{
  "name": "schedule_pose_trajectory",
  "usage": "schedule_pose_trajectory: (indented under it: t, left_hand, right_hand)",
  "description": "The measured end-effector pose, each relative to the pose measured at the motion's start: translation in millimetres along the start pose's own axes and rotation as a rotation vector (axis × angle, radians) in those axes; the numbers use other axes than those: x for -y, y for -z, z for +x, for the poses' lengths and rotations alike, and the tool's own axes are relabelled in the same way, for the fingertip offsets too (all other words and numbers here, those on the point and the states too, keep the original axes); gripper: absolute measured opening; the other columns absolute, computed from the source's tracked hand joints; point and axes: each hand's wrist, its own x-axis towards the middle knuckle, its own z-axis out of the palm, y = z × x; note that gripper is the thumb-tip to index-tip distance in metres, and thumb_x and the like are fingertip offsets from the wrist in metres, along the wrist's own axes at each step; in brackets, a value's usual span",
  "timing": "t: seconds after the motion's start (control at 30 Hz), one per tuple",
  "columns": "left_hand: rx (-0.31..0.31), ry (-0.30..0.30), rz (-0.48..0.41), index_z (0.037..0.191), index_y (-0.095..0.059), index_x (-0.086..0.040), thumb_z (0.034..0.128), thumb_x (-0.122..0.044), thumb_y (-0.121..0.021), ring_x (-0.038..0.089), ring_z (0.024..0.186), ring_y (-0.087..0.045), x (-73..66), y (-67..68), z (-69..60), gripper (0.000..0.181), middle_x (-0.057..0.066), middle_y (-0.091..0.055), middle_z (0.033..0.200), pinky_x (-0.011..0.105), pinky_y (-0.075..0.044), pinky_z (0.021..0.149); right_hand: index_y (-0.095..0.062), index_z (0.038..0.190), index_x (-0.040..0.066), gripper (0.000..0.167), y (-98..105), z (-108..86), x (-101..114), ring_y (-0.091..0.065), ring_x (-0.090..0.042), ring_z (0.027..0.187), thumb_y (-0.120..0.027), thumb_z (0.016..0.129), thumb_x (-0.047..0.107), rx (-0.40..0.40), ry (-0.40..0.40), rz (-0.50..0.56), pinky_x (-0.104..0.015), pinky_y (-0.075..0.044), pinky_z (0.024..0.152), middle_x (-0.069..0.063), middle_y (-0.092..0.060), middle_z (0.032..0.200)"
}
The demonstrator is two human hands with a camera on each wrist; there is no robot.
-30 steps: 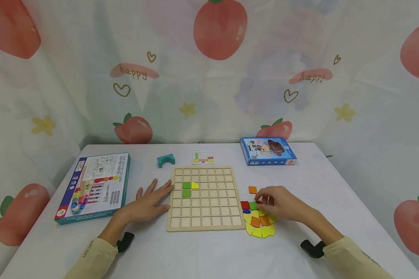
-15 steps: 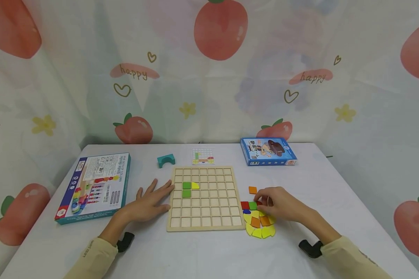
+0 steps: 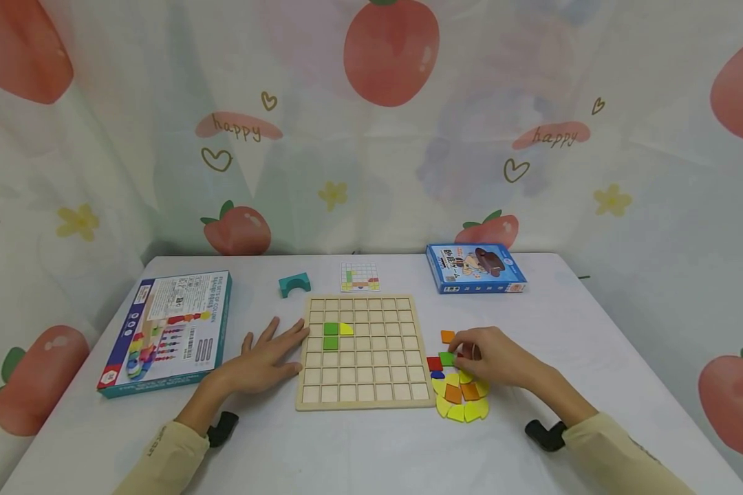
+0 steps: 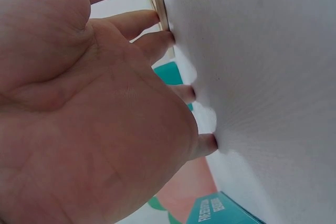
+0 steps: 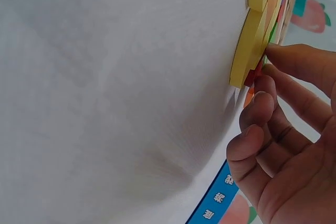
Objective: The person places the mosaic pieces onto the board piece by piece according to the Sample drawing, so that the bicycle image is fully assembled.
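A wooden grid board (image 3: 365,407) lies on the table with two green square tiles (image 3: 331,342) and a yellow quarter-round tile (image 3: 346,329) in its cells. The left hand (image 3: 263,361) lies spread at the board's left side, fingertips touching its edge and the tabletop. Over the loose tiles right of the board, the right hand (image 3: 495,357) pinches a green square tile (image 3: 446,359) by its edge between thumb and index finger. In the right wrist view, a red tile (image 5: 250,78) shows near the fingertips, partly hidden, beside yellow tiles (image 5: 247,45).
Several yellow, orange, red and blue tiles (image 3: 455,412) lie right of the board. A pattern card (image 3: 360,277) and a teal arch block (image 3: 294,283) are behind it. One large box (image 3: 167,330) lies at left, and a blue box (image 3: 475,268) at back right.
The right hand has shifted slightly up and left, and the green tile has moved with it, away from its place beside the red tile. The left hand and the board have stayed still.
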Motion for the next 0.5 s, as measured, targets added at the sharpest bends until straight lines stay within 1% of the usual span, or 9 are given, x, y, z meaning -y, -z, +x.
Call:
schedule_pose_trajectory:
  t: [0.3, 0.5]
  left_hand:
    - [0.001, -0.002, -0.016, 0.168, -0.032, -0.019, 0.1046, -0.028, -0.063, 0.047, 0.166, 0.010, -2.4, 0.1, -1.8, 0.071, 0.008, -0.019, 0.180, 0.081, 0.013, 0.121]
    - [0.003, -0.002, -0.021, 0.168, -0.032, -0.018, 0.1047, -0.029, -0.063, 0.047, 0.166, 0.010, -4.4, 1.1, -2.8, 0.071, 0.009, -0.019, 0.180, 0.081, 0.014, 0.121]
  right_hand:
    - [-0.076, 0.112, 0.013, 0.017, 0.5, 2.2, 0.6, -0.053, -0.010, 0.075, -0.077, 0.096, 0.016, -0.001, -0.013, -0.008, -0.019, -0.047, 0.063, 0.006, -0.060, 0.080]
    - [-0.076, 0.113, 0.013, 0.020, 1.9, 1.9, 0.2, -0.053, -0.010, 0.075, -0.080, 0.094, 0.020, 0.009, -0.008, -0.015, -0.019, -0.047, 0.063, 0.007, -0.060, 0.080]
